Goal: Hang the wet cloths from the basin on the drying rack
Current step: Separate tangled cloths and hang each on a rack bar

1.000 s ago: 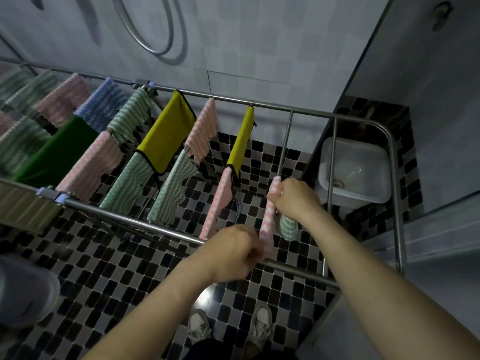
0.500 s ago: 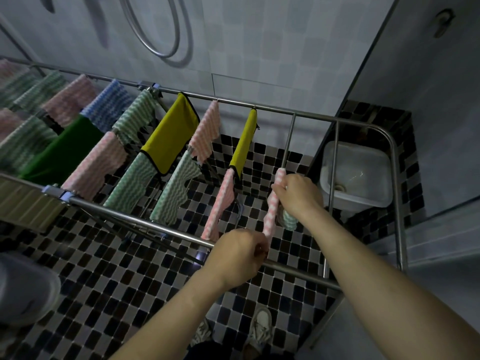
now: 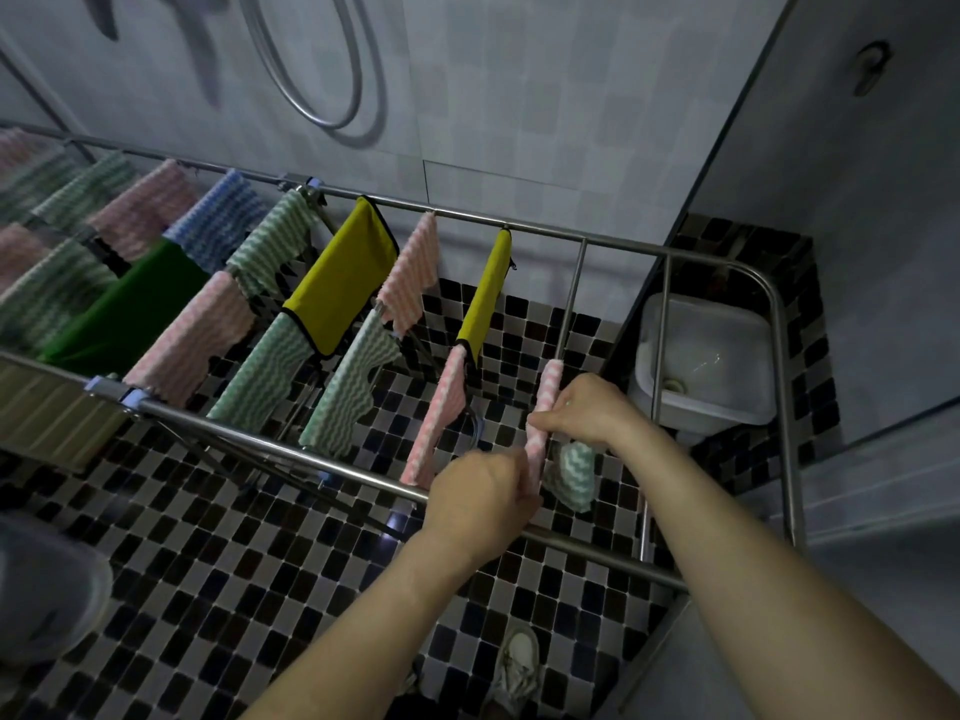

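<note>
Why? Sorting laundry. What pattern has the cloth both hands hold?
The cloth is pink-and-white striped; head view.

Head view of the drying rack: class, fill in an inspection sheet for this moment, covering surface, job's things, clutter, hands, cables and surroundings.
Surface: black, grey and white mosaic floor.
Job's things: drying rack carries many cloths; pink cloth lies along a rod near its right end; green-and-white cloth hangs under the right hand; white basin in the right corner, no cloths visible inside.
Clutter: blurred grey object at lower left, cannot tell what.
Hands: left hand pinches the pink cloth's near end; right hand pinches it farther along and holds the green-and-white cloth.
Cables: nothing seen; only a shower hose.
Surroundings: tiled walls, wall hook, the person's shoe.
</note>
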A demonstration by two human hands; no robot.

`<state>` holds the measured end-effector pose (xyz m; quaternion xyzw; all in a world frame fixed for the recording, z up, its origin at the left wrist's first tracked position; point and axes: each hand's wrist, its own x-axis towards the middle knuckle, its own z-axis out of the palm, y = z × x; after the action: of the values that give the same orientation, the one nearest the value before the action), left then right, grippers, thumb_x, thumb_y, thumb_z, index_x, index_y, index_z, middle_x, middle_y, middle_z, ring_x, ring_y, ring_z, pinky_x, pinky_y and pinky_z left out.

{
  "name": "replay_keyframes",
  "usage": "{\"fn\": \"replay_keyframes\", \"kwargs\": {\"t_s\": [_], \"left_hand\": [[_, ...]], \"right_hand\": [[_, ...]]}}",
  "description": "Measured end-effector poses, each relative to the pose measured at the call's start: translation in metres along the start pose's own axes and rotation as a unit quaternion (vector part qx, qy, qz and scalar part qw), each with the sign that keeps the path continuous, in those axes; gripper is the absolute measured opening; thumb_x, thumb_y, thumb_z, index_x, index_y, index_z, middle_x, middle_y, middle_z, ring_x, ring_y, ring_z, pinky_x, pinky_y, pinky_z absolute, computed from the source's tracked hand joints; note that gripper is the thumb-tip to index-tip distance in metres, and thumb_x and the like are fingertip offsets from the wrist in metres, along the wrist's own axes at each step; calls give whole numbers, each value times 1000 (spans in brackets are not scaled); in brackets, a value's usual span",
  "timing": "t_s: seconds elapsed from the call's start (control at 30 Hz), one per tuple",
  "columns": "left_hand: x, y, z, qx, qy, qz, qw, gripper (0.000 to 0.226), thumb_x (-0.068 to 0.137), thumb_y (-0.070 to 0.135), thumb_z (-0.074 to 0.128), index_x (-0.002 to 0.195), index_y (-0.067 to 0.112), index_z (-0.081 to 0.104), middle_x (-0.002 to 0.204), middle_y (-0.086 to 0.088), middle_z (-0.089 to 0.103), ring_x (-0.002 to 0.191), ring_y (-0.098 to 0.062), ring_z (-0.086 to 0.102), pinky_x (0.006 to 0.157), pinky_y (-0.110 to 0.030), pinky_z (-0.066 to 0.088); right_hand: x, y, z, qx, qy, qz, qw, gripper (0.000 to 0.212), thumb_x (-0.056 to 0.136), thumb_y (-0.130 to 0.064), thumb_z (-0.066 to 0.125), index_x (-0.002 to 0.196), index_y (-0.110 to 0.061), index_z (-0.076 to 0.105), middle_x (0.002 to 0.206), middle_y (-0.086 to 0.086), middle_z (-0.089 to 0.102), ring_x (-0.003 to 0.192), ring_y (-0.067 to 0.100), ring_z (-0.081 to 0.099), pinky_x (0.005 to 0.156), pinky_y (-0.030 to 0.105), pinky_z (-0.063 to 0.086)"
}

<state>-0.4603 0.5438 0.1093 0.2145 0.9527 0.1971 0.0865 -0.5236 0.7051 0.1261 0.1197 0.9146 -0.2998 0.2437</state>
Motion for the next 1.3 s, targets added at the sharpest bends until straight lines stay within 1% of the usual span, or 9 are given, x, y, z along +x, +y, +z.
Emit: {"fn": "replay_keyframes", "kwargs": {"t_s": [0.33,0.47,0.53,0.67,0.83,0.97,1.07,1.17,1.3], "left_hand": [[3,-1,-19,-175,-21,-29,984,11,93,33,58,91,29,48,80,11,60,69,-4,58,58,-15,44],[8,3,-64,-491,-87,-23,867,39,91,27,65,128,19,55,118,9,65,107,3,61,92,-19,50],[13,3,-81,-532,-127,-15,837,42,90,19,65,130,11,54,107,-1,66,99,14,60,95,-14,45],[14,-20,-108,-553,-126,6,824,31,79,28,77,105,12,71,87,-24,63,87,-26,63,97,-39,41],[11,-40,-142,-555,-76,30,828,12,90,19,63,82,10,66,79,-10,63,70,-21,58,62,-29,49],[23,-57,-162,-464,-105,57,878,25,80,33,72,88,10,68,87,-27,64,75,-25,56,73,-37,47],[34,-66,-176,-382,-211,71,897,27,74,21,79,91,1,71,83,-17,71,74,-15,69,78,-36,56],[42,-70,-178,-415,-172,71,891,9,79,7,74,88,2,73,78,-10,70,74,-8,71,81,-36,56],[60,-68,-158,-659,-123,39,740,7,83,9,65,86,8,71,87,-11,71,82,-22,68,78,-32,56]], "right_hand": [[-35,-8,-39,7,-103,-90,991,14,84,-22,65,97,-21,66,104,8,63,89,14,60,73,31,49],[-71,-32,-68,145,-170,-165,961,28,81,-6,71,103,-19,57,94,6,60,77,12,57,64,26,49],[-80,-40,-75,206,-189,-194,940,37,80,-1,72,105,-18,53,96,6,59,76,10,60,62,23,50],[-91,-55,-78,314,-200,-213,903,52,74,2,71,115,-19,49,94,6,56,76,15,58,64,26,51],[-95,-73,-74,218,-70,-205,952,44,80,0,73,117,-20,63,88,4,63,75,10,61,68,25,51],[-96,-76,-75,107,43,-146,982,12,78,-14,78,88,-21,75,74,-10,69,67,2,62,64,22,48],[-97,-67,-79,173,50,-109,978,6,82,-10,74,87,-8,73,56,-13,62,53,-2,56,55,19,47],[-97,-55,-84,375,38,-122,918,10,87,-6,64,96,-2,66,72,-6,67,68,3,64,57,22,55],[-85,-44,-82,584,33,-114,803,23,84,-19,57,103,-7,62,84,6,70,69,14,69,49,26,57]]}}
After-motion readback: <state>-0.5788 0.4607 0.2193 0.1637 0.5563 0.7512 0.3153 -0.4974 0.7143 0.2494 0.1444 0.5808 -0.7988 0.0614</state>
